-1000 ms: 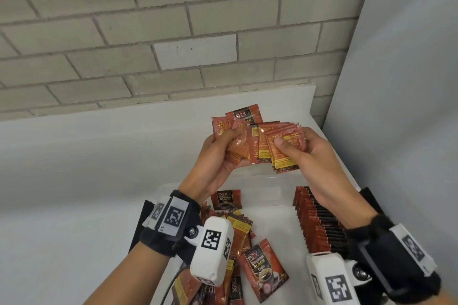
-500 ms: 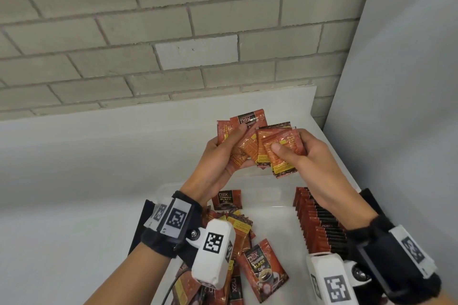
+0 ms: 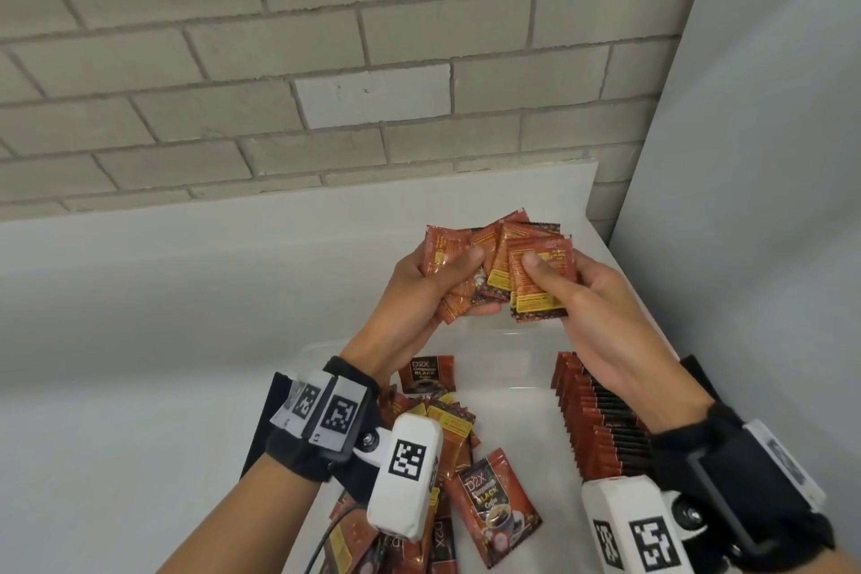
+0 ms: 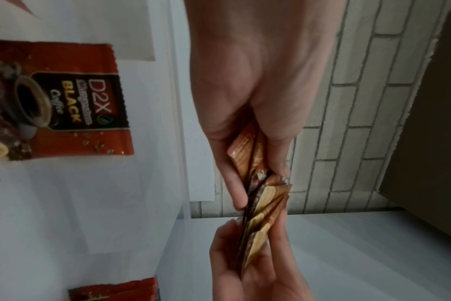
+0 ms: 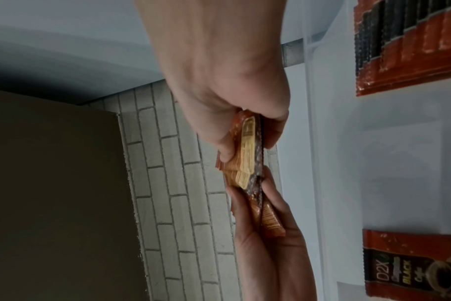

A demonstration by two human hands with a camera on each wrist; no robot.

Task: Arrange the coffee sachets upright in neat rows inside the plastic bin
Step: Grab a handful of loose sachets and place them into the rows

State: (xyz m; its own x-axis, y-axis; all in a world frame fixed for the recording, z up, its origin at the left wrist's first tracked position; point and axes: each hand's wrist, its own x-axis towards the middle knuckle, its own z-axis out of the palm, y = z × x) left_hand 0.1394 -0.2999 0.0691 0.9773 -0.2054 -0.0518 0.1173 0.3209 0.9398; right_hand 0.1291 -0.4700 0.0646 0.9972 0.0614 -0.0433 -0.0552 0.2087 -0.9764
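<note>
A pale grey brick wall [image 3: 326,61] with darker mortar lines rises behind the white tabletop [image 3: 140,340]. A smooth grey panel [image 3: 768,154], perhaps a partition, stands at the right.

Red-orange coffee sachets [image 3: 536,275] with yellow panels; pale-grey brick wall [image 3: 326,61]

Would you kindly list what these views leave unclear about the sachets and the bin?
- Count of red coffee sachets held by left hand and right hand: they overlap in all views.
- Near end of clear plastic bin: head view, wrist cameras cover it.
- Upright sachet row: near end hidden by right wrist.
</note>
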